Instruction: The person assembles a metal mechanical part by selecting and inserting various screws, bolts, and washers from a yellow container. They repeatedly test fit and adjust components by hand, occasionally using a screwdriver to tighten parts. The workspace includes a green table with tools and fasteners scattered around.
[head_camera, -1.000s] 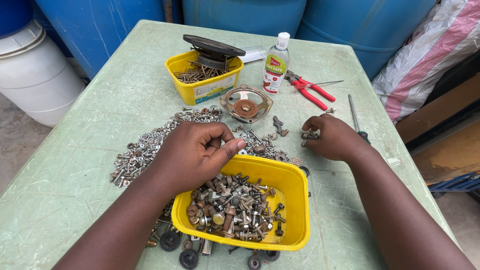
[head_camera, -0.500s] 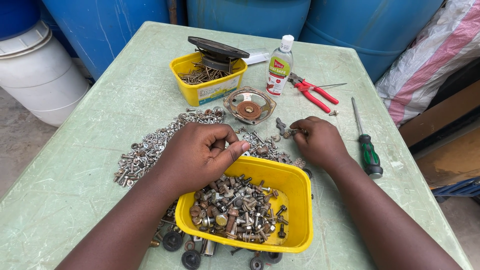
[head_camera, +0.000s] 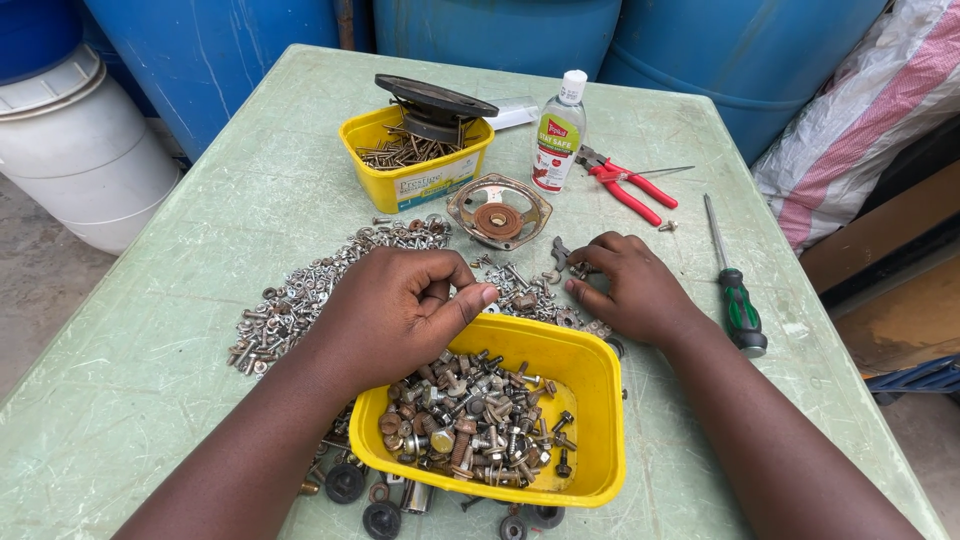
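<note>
A loose heap of small grey and rusty bolts, nuts and washers (head_camera: 535, 300) is spread flat on the counter, at twelve o'clock of the near yellow tub (head_camera: 590, 400). The tub is open, upright, and part filled at its nine o'clock side with mixed screws and nuts (head_camera: 470, 420), many rusted.

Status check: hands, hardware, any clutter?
Left hand curled over the near yellow tub of bolts. Right hand fingers on the loose hardware pile. Screwdriver lies just right, apart.
</note>
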